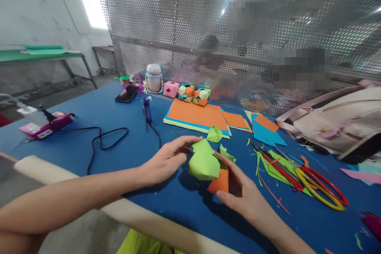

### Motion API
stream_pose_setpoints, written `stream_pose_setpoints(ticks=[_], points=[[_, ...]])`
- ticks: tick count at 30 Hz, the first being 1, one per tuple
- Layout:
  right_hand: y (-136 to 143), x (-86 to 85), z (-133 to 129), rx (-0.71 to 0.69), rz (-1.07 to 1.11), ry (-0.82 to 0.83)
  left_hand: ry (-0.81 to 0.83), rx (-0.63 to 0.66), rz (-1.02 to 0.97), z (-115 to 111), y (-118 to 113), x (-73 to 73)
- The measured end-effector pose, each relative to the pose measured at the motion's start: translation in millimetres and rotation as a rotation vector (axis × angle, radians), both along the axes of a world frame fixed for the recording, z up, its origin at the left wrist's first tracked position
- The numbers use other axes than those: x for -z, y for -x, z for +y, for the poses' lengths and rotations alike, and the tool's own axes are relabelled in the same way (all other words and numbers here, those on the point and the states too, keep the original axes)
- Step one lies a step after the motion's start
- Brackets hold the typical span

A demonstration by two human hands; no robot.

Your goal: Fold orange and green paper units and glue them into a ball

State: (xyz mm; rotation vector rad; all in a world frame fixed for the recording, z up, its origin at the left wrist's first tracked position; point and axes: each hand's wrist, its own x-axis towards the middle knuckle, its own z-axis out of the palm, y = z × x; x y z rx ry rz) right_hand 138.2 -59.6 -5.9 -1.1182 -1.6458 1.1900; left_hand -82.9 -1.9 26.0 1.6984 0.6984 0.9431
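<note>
A folded paper piece, light green point(204, 162) on the left and orange point(219, 181) on the right, is held just above the blue table point(166, 210). My left hand point(170, 158) has its curved fingers on the green part's upper left side. Around the orange part, my right hand point(239, 186) wraps from the right, thumb at its lower edge. Two small green folded pieces point(214, 133) lie just beyond the hands. Behind them is a stack of orange, blue and green paper sheets point(195, 115).
Scissors with red and yellow handles point(320, 188) lie among paper scraps at right, near a pale bag point(336, 121). A blue glue gun point(147, 110) and its cord are at left. Finished paper cubes point(186, 92), a bottle point(154, 78) and a phone point(127, 93) stand or lie farther back.
</note>
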Motion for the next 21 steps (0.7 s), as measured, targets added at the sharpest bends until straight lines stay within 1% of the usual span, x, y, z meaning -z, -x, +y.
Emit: stream_pose_setpoints(ticks=[5,12,18,21], points=[[-7,6.2,5,-0.047,0.095,0.06,-0.022,-0.095,-0.078,1,-6,6.7],[-8,7.5,6,-0.056,0.179,0.067,-0.094,-0.153,-0.04,3,-4,12.5],[-7,7.3,5,-0.045,0.094,0.022,-0.1,-0.189,0.028,3,-3,13.5],[-6,6.4,3,-0.013,0.038,-0.01,-0.096,-0.177,0.0,3,-3,13.6]])
